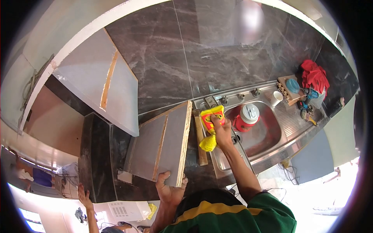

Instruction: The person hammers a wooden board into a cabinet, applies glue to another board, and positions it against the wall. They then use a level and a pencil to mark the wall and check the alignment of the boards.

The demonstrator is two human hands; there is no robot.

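My right hand (220, 130) is closed around a yellow-and-red bottle (208, 143), held over the left end of the sink. Its exact kind is not clear. My left hand (169, 190) grips the near lower edge of a grey board (149, 145), thumb on its face. This board stands tilted on the dark counter, with a bare wood strip across it and a rough, pale edge facing right. Right beside that edge, a wooden bar (199, 143) lies on the counter.
A second grey board (105, 85) leans at the left. A red jug with white lid (249, 113) stands in the steel sink (268, 136). White cup (276, 98), blue drill (309, 93) and red cloth (314, 75) sit right. Another person's hand (84, 197) touches the counter edge.
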